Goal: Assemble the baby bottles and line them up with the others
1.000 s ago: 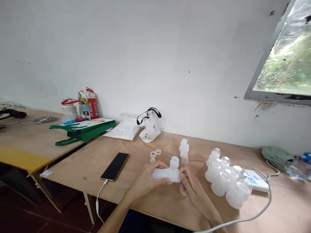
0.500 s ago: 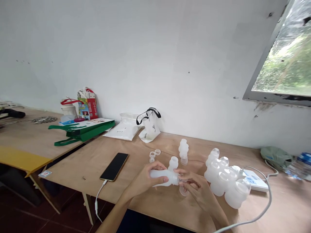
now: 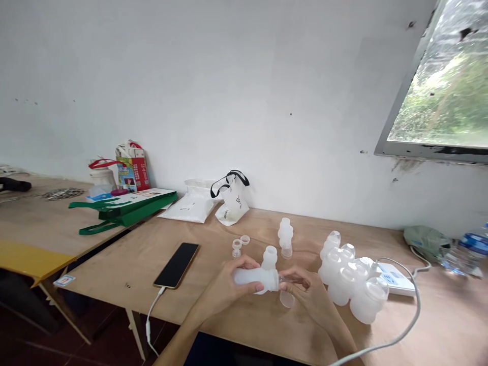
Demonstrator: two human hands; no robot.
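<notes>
Right of the phone (image 3: 177,265), the left hand (image 3: 224,285) wraps thumb and fingers round a frosted bottle (image 3: 247,277), held on its side with its neck pointing away from the phone. Past that neck, farther from the phone, the right hand (image 3: 311,295) has thumb and fingertips bent close together; I cannot tell whether they pinch a small clear piece. On the phone's right, too, a clear disc (image 3: 287,299) lies below this hand and a second bottle (image 3: 270,256) stands behind the held one. Clear rings (image 3: 237,244) lie nearer the phone. Farthest to its right, dome-capped bottles (image 3: 356,282) cluster together.
</notes>
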